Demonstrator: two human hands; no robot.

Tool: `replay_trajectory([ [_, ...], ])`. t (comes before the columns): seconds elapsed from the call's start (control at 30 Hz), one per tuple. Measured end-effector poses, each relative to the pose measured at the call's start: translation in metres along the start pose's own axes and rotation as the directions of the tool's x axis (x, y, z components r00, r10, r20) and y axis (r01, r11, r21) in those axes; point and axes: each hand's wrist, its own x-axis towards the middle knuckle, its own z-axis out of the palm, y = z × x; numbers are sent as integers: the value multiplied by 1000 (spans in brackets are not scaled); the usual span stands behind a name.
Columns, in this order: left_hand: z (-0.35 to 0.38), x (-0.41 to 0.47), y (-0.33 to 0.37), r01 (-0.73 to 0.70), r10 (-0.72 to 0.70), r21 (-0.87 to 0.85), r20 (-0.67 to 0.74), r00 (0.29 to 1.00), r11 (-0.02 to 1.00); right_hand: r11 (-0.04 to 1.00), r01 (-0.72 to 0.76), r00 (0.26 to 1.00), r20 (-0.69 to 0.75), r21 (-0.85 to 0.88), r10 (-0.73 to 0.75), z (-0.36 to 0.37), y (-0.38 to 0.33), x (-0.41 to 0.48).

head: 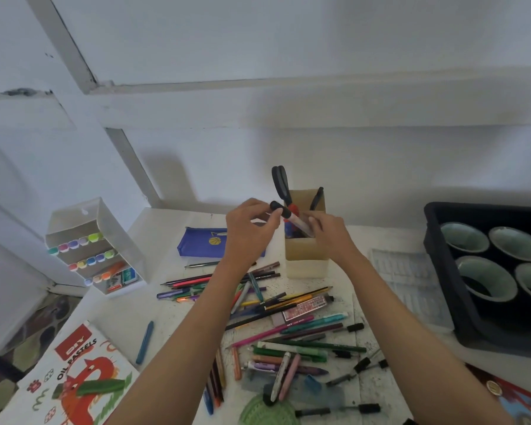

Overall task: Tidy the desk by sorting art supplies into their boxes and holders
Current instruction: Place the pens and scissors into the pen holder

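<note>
A white wall rises behind a scuffed white bench [154, 305] scattered with art supplies. Just in front of the open top of the cardboard holder [304, 251], the right hand [330, 236] grips a pale-barrelled marker [299, 221]. Its long axis slants, with the dark end up and to the left towards the left hand [250, 233], which pinches a black cap [276, 206] at its fingertips.

Black-handled scissors [281, 184] and a black pen [316, 197] stand handles-up in the holder. Left of the holder lies a blue pouch [201, 243], and farther left is a clear rack of coloured markers [95, 250]. In front of the holder is a pile of pens and pencils [288, 317], several printed "DIY". Far to the front left lies a box [74, 372] reading "DIY OIL PASTELS". Right of the holder sits a black tray [442, 271] of bowls.
</note>
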Motion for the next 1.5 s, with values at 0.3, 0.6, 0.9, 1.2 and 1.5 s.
replay_trajectory([
  [0.3,26,25,-8,-135,43,331,272,961,934,951,-27,969,-225,309,101,-15,36,-55],
  [0.6,47,15,-9,-21,-185,555,312,932,832,997,-75,984,164,-10,75,3,62,-120],
  [0.9,-4,-63,-33,97,-170,361,176,970,928,930,97,976,218,-353,-19,44,46,-111],
  [1.2,-59,-146,-82,292,-309,364,-12,951,885,948,16,991,134,-317,28,44,55,-113],
  [1.5,-95,-185,-121,270,-342,570,21,939,776,967,86,996,15,-240,-85,39,54,-121],
])
